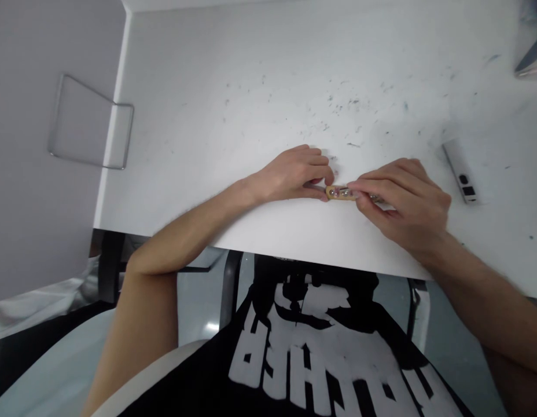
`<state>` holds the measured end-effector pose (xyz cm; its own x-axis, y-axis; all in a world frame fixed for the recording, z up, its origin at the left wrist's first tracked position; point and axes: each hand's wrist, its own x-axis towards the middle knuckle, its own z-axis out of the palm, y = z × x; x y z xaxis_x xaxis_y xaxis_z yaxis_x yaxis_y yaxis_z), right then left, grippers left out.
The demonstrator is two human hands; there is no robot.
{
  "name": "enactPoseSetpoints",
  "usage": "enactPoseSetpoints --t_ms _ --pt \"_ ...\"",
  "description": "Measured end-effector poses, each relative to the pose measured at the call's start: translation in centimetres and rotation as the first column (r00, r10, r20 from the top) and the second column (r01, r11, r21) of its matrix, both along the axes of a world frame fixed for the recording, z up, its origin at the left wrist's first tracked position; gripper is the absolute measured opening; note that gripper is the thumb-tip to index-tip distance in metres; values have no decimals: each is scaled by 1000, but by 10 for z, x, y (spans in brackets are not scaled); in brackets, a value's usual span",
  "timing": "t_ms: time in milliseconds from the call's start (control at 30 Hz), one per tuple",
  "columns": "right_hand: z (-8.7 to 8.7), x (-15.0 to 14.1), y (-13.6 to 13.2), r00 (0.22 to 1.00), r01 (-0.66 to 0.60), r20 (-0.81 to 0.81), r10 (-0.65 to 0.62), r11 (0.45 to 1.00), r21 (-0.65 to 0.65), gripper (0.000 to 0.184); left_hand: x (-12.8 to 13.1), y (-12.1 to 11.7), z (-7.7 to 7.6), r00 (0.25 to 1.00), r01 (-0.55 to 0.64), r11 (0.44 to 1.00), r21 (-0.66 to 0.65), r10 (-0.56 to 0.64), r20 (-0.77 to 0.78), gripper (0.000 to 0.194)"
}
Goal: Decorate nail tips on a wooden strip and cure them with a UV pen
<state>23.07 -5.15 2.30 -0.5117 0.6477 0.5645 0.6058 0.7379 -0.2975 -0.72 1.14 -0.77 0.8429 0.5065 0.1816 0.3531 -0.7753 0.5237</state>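
Head view: two bare hands met over a white worktop (pixel 234 110), near its front edge, with a small strip between them.
Strip (pixel 340 193): it was yellow, with a row of silvery and pinkish bead-like spots along its face; it lay crosswise, close to the worktop, its left part in plain sight and its right part largely hidden by fingers.
Left hand (pixel 297 174): thumb and forefinger were clamped on the strip's left end, the other fingers curled above.
Right hand (pixel 405 197): thumb and fingertips were clamped around the strip's right part, the thumb on the near side; silvery bits showed beneath the fingers.
Device (pixel 459 165): slim and pale grey, with two dark patches toward its near end, it lay slantwise just beyond the right hand's outer side.
Marks (pixel 350 103): small dark smudges were scattered over the worktop, most thickly beyond the hands.
Wire frame (pixel 128 136): a thin metal outline crossed the worktop's left edge, well apart from the hands.
Far right corner: a dark blue item (pixel 533 55) was cut off by the view's edge.
Shirt (pixel 320 359): black with pale lettering, it showed below the worktop's front edge.
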Motion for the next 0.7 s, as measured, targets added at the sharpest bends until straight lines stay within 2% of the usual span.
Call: enactPoseSetpoints --t_ms 167,333,533,700 --pt "-1 0 1 999 -18 -45 20 999 43 22 1 -1 1 1000 -13 1000 -8 13 -9 42" --pt "-2 1 0 1000 -16 -14 16 1000 -10 24 1 0 2 1000 -2 1000 -12 1 -11 44" --pt "-5 0 3 997 -16 -70 20 998 53 20 0 0 -1 1000 1 1000 12 -1 16 42" --pt "-6 1 3 999 6 -50 -6 1000 12 22 0 0 -1 1000 0 1000 19 0 5 42"
